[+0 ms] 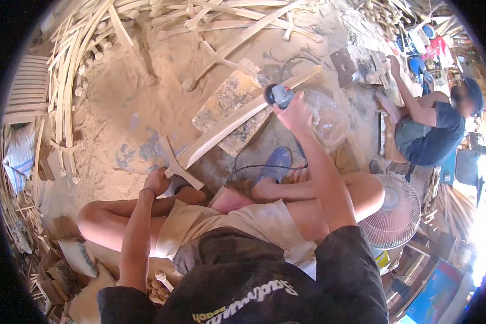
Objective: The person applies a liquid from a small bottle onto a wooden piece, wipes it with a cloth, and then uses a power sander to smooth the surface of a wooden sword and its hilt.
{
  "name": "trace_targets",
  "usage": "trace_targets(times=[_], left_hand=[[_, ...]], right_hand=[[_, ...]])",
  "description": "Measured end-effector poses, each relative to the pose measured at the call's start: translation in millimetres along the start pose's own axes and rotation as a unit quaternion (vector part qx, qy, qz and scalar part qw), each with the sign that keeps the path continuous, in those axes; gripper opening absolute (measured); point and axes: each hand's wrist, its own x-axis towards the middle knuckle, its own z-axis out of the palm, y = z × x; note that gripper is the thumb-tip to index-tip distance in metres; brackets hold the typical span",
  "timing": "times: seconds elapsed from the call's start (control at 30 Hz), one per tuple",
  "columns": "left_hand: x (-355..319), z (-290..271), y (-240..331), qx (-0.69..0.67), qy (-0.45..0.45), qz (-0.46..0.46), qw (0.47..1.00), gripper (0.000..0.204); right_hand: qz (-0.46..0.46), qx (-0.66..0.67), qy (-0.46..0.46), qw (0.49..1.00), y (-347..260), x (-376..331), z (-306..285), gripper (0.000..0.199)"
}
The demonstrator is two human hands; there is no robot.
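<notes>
A pale wooden sword (227,127) slants from lower left to upper right across a worn, dusty block (218,102). My left hand (156,181) is closed around its handle, just below the curved crossguard (182,170). My right hand (296,114) grips an angle grinder (282,96), fingers wrapped round its body. The grinder's dark round head is at the blade's upper part; whether the disc touches the wood I cannot tell. A dark cord runs on the ground near my legs.
Several wooden swords (65,108) are piled at far left and along the back. A co-worker (429,127) sits at right beside another block (356,65). A fan (392,210) stands by my right knee. A blue slipper (276,163) is near my crossed legs. Sawdust covers the ground.
</notes>
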Motion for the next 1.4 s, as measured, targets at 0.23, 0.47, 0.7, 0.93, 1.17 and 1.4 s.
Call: trace_targets(times=[0.23, 0.47, 0.7, 0.93, 1.17, 1.4], left_hand=[[4.8, 4.6, -15.9, 0.026, 0.008, 0.036, 0.999, 0.039], [-16.4, -23.2, -56.4, 0.095, -0.025, -0.078, 0.992, 0.029], [-22.8, -26.8, -79.0, 0.119, -0.041, -0.082, 0.989, 0.027], [-16.0, -24.1, -80.3, 0.098, -0.056, -0.072, 0.991, 0.026], [4.4, -12.5, -119.5, 0.139, -0.060, -0.032, 0.988, 0.026], [30.6, -17.3, -147.2, 0.222, -0.053, -0.024, 0.973, 0.029]], right_hand=[[0.053, 0.050, 0.040, 0.997, 4.9, 14.8, -13.4, 0.088], [-0.187, 0.062, -0.126, 0.972, -78.2, -102.6, 10.1, 0.087], [-0.199, 0.035, -0.082, 0.976, -83.4, -98.7, 19.8, 0.084], [-0.010, -0.005, -0.081, 0.997, -22.7, -8.9, -16.3, 0.085], [0.052, 0.076, 0.025, 0.995, 26.9, 35.6, -31.5, 0.088], [-0.002, 0.100, -0.014, 0.995, 0.7, -16.5, -9.7, 0.091]])
